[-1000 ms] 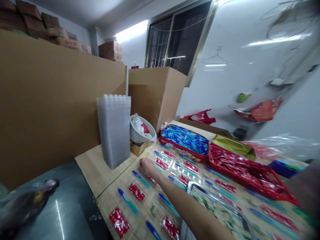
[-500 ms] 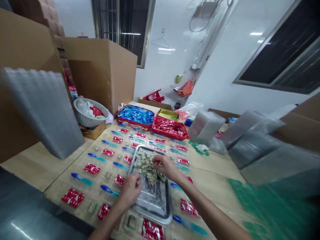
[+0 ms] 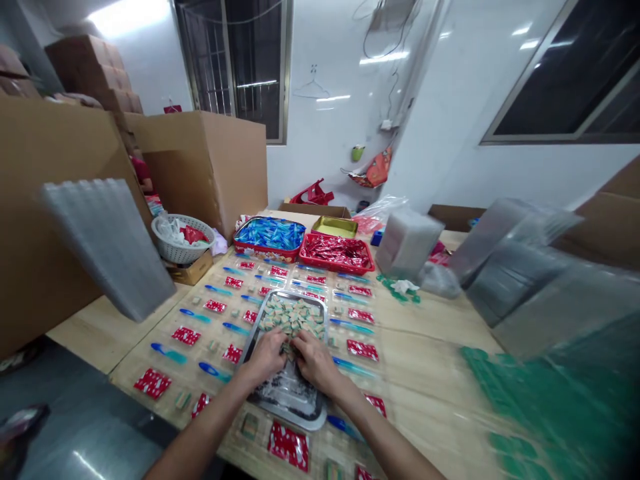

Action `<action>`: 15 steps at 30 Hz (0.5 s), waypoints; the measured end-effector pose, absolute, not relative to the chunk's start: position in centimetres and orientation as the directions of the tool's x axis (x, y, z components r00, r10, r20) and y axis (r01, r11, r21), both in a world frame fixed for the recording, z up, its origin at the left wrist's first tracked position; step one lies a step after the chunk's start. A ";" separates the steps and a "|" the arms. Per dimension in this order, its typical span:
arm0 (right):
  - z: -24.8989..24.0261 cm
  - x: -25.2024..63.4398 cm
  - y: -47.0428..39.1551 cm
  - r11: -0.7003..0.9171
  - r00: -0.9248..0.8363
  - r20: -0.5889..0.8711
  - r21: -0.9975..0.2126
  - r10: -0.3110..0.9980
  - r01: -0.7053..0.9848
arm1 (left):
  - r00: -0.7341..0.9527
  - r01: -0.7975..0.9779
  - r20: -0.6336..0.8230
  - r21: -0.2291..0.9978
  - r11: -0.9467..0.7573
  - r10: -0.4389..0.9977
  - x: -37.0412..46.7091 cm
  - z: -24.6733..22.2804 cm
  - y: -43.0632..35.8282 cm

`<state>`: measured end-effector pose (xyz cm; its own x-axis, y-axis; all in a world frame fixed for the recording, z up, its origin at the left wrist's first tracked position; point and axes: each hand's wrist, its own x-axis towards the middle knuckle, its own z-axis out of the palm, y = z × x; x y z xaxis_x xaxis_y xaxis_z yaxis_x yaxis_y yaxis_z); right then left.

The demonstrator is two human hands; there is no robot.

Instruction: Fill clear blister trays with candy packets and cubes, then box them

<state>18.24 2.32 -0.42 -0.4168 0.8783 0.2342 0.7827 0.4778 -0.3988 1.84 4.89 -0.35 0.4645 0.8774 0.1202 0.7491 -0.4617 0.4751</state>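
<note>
A metal tray (image 3: 295,403) lies on the table, with a pile of small green-and-beige striped blocks (image 3: 290,312) in its far half. My left hand (image 3: 267,357) and my right hand (image 3: 314,360) are close together over the near edge of the pile. Fingers of both hands are curled in around a few blocks; the exact pieces in each are partly hidden. Around the tray lie clear plastic trays in rows, holding a red patterned packet (image 3: 289,445), a blue-handled plastic tool (image 3: 214,371) or a striped block (image 3: 183,400).
Behind are a tin of blue tools (image 3: 270,233), a red basket of red packets (image 3: 336,252) and a gold tin (image 3: 334,227). Stacked clear plastic trays (image 3: 107,247) stand left, more (image 3: 407,243) right. Green pieces (image 3: 500,393) lie at right. A white colander (image 3: 181,243) sits by cardboard boxes (image 3: 235,167).
My right hand has drawn back from the pile's middle toward me, and my left hand has moved forward to meet it. Blocks at the pile's near side have shifted. The camera view has tilted up slightly.
</note>
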 end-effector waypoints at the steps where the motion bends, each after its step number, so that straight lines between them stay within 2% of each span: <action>1: -0.6 18.3 2.3 0.475 -0.407 0.246 -0.421 0.880 0.773 | 0.471 0.751 0.120 0.466 -0.468 0.874 1.9 -0.3 4.9; 5: -1.0 18.4 2.2 0.460 -0.372 0.271 -0.500 0.888 0.734 | 0.502 0.743 0.127 0.442 -0.502 0.855 1.9 -0.5 4.8; 10: -1.3 18.4 2.2 0.444 -0.342 0.284 -0.538 0.896 0.717 | 0.541 0.710 0.171 0.432 -0.556 0.823 1.8 -1.2 4.7; 15: -1.1 18.0 2.3 0.416 -0.320 0.270 -0.491 0.908 0.766 | 0.555 0.687 0.206 0.432 -0.584 0.806 1.4 -1.2 4.7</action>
<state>18.04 2.34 -1.05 -0.3200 0.9080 0.2703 0.7655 0.4159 -0.4909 1.40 4.70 -1.24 0.5554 0.8057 0.2056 0.6873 -0.5840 0.4318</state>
